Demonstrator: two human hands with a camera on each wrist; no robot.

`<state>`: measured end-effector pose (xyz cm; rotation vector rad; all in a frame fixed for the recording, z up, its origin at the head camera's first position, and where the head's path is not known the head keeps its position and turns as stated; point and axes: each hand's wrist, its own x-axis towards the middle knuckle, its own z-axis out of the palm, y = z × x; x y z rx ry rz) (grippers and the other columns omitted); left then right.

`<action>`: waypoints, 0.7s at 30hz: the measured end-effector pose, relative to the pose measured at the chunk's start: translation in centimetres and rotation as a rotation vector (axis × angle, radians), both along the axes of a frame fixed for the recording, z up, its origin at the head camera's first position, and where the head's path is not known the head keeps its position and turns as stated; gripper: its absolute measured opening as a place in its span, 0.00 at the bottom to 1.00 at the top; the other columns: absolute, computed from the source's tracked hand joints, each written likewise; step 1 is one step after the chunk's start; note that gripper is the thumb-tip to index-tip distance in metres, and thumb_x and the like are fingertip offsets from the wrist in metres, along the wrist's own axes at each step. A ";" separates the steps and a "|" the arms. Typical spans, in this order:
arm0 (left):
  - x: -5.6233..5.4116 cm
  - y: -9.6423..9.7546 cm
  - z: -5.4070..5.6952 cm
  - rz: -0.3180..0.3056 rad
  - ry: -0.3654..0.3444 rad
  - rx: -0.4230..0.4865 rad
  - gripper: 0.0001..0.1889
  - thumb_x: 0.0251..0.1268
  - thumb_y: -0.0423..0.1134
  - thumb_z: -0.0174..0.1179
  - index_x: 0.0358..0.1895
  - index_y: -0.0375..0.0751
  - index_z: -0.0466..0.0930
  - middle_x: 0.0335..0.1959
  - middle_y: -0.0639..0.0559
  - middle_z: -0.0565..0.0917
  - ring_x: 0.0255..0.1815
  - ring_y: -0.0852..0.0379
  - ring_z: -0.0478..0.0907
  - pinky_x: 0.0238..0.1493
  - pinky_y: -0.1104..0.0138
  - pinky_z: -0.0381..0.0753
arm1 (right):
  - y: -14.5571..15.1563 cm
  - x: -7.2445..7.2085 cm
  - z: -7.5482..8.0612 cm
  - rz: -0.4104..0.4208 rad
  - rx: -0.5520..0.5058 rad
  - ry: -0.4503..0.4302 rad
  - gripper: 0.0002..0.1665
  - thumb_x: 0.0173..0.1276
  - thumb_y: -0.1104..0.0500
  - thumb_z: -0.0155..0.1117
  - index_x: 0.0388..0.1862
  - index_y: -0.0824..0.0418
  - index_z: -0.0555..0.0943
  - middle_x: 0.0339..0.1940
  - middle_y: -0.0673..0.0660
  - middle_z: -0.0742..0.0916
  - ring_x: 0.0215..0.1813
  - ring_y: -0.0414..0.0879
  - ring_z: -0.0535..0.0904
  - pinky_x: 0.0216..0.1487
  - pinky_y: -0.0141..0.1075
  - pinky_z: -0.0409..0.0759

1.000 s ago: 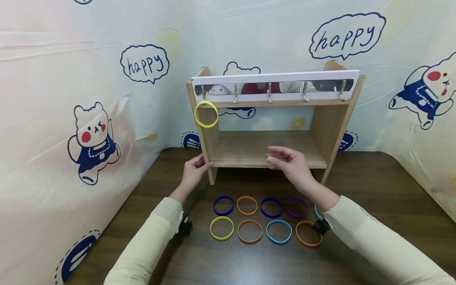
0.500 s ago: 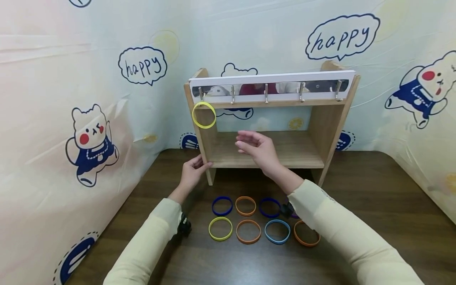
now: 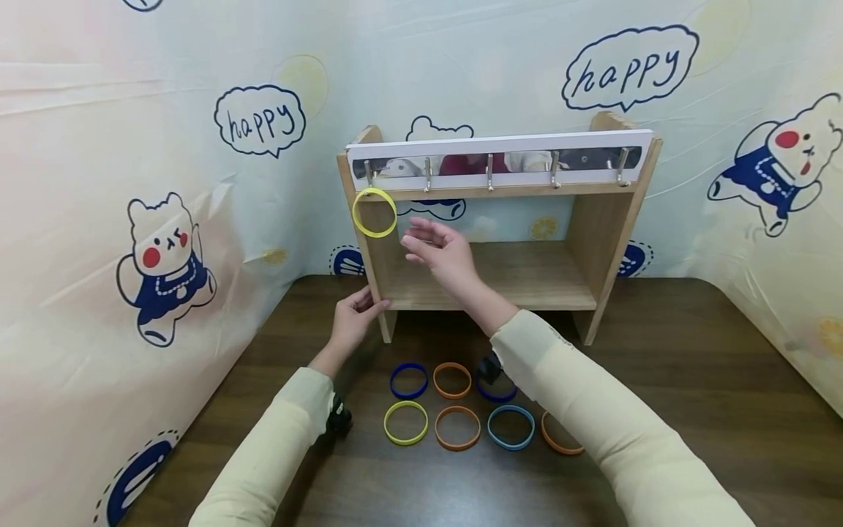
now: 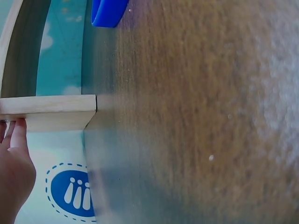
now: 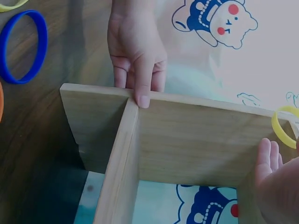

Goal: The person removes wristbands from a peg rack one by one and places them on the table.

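In the head view a wooden shelf (image 3: 527, 274) stands on the table, a white strip (image 3: 461, 141) with several metal hooks along its top. A yellow silicone wristband (image 3: 375, 235) hangs from the leftmost hook. My left hand (image 3: 353, 322) grips the shelf's left side panel low down, with the thumb at the front edge, as the right wrist view also shows. Just right of the hanging wristband is my right hand (image 3: 443, 256), fingers loosely extended and holding nothing visible. In the right wrist view its fingers are beside and apart from the yellow wristband (image 5: 280, 130).
Two rows of wristbands lie before the shelf: dark blue (image 3: 409, 397) and orange (image 3: 452, 397) behind, yellow (image 3: 405, 443), orange (image 3: 457, 447) and light blue (image 3: 511, 447) in front. My right forearm covers some. A printed curtain (image 3: 197, 110) surrounds the table.
My right hand has moved left and up, from in front of the shelf's middle to beside the hanging yellow wristband. The left hand keeps its grip on the panel.
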<state>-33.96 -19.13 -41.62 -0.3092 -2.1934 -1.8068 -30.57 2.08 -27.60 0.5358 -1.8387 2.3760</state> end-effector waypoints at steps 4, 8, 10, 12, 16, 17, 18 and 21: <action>0.0 0.0 -0.1 0.007 0.012 0.006 0.26 0.61 0.36 0.69 0.62 0.36 0.76 0.55 0.37 0.80 0.56 0.47 0.79 0.50 0.65 0.81 | -0.8 -0.4 0.3 0.006 -0.004 -0.023 0.22 0.66 0.63 0.68 0.59 0.62 0.79 0.52 0.61 0.84 0.51 0.49 0.82 0.53 0.43 0.81; -0.1 0.0 -0.1 0.009 0.007 -0.007 0.26 0.61 0.38 0.69 0.62 0.36 0.76 0.55 0.38 0.81 0.56 0.48 0.79 0.50 0.65 0.81 | -1.5 -0.8 0.5 0.009 -0.007 -0.055 0.23 0.66 0.63 0.67 0.61 0.61 0.78 0.51 0.59 0.85 0.50 0.49 0.83 0.51 0.41 0.82; -0.1 -0.1 -0.1 0.007 -0.001 -0.013 0.26 0.61 0.38 0.69 0.63 0.37 0.76 0.55 0.38 0.81 0.56 0.48 0.79 0.49 0.65 0.81 | -1.8 -1.0 0.6 0.017 -0.023 -0.072 0.23 0.66 0.63 0.67 0.61 0.61 0.78 0.50 0.59 0.85 0.50 0.50 0.84 0.49 0.40 0.83; 0.0 -0.2 -0.1 -0.004 -0.006 -0.003 0.26 0.61 0.38 0.69 0.63 0.37 0.76 0.55 0.38 0.80 0.56 0.48 0.79 0.50 0.66 0.81 | -2.1 -1.2 0.7 0.025 -0.044 -0.091 0.23 0.66 0.64 0.67 0.60 0.61 0.78 0.50 0.59 0.85 0.49 0.50 0.84 0.48 0.39 0.83; 0.9 0.0 1.1 -0.028 -0.017 -0.015 0.26 0.62 0.36 0.67 0.64 0.34 0.74 0.56 0.36 0.79 0.57 0.46 0.78 0.50 0.64 0.80 | -2.6 -1.2 1.0 0.041 -0.088 -0.138 0.22 0.66 0.64 0.67 0.59 0.60 0.79 0.49 0.60 0.85 0.48 0.50 0.84 0.46 0.38 0.84; 0.9 0.0 1.1 -0.029 -0.015 -0.014 0.26 0.62 0.36 0.67 0.63 0.34 0.74 0.57 0.36 0.79 0.57 0.46 0.78 0.51 0.64 0.80 | -2.6 -1.2 1.1 0.041 -0.094 -0.149 0.22 0.66 0.64 0.67 0.59 0.60 0.79 0.48 0.60 0.85 0.48 0.50 0.84 0.46 0.38 0.84; 0.9 0.1 1.1 -0.029 -0.015 -0.015 0.26 0.62 0.36 0.67 0.63 0.34 0.74 0.57 0.36 0.79 0.57 0.46 0.78 0.51 0.63 0.80 | -2.7 -1.2 1.1 0.041 -0.099 -0.158 0.21 0.66 0.64 0.67 0.58 0.60 0.79 0.48 0.60 0.85 0.47 0.50 0.85 0.45 0.38 0.84; 0.3 0.0 0.4 -0.015 -0.012 -0.020 0.27 0.62 0.37 0.67 0.64 0.35 0.74 0.57 0.37 0.79 0.57 0.47 0.78 0.51 0.63 0.80 | -2.8 -1.0 1.2 0.039 -0.103 -0.168 0.20 0.66 0.64 0.66 0.57 0.60 0.80 0.48 0.60 0.85 0.47 0.50 0.85 0.45 0.38 0.84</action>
